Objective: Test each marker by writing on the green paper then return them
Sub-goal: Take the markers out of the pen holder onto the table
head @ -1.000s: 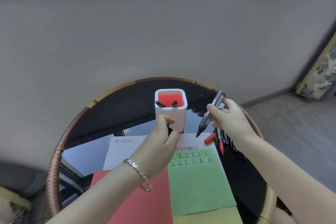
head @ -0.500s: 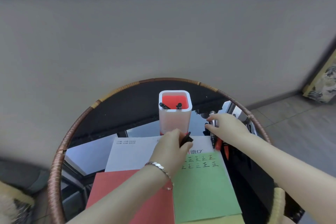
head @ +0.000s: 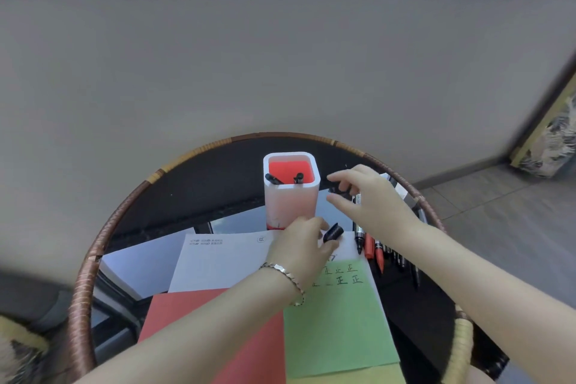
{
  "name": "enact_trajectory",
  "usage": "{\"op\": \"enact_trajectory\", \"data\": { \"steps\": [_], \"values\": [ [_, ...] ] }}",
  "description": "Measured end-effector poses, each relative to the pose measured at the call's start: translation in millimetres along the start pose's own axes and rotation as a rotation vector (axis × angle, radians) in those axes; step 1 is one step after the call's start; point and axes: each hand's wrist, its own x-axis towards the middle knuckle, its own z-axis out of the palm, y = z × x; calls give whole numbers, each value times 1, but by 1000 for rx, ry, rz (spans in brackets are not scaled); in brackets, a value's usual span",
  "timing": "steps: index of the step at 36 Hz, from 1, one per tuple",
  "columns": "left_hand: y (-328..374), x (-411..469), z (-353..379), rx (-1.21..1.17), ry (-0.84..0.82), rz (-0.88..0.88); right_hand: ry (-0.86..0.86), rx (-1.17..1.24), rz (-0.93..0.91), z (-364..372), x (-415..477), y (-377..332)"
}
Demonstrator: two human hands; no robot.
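On the wall-side table (head: 93, 259) lies green paper (head: 339, 327).

Red paper (head: 180, 305), white sheet (head: 218, 262) overlapping on rattan-rimmed round table (head: 81, 305).

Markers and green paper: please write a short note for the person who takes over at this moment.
Left hand pinches a black cap.
Right hand open, above the marker row beside the green paper.
Done: two lines of test marks on the paper.
Left: refit the cap; probably test the two markers in the white holder.
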Motion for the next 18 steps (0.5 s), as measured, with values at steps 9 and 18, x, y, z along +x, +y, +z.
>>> {"op": "enact_trajectory", "data": {
  "steps": [9,18],
  "values": [
    [-23,-42,-57,-68,305,88,9,18,-78,13,25,-43],
    [-16,-43,-86,-186,563,241,355,210,-288,-22,10,-81]
  ]
}}
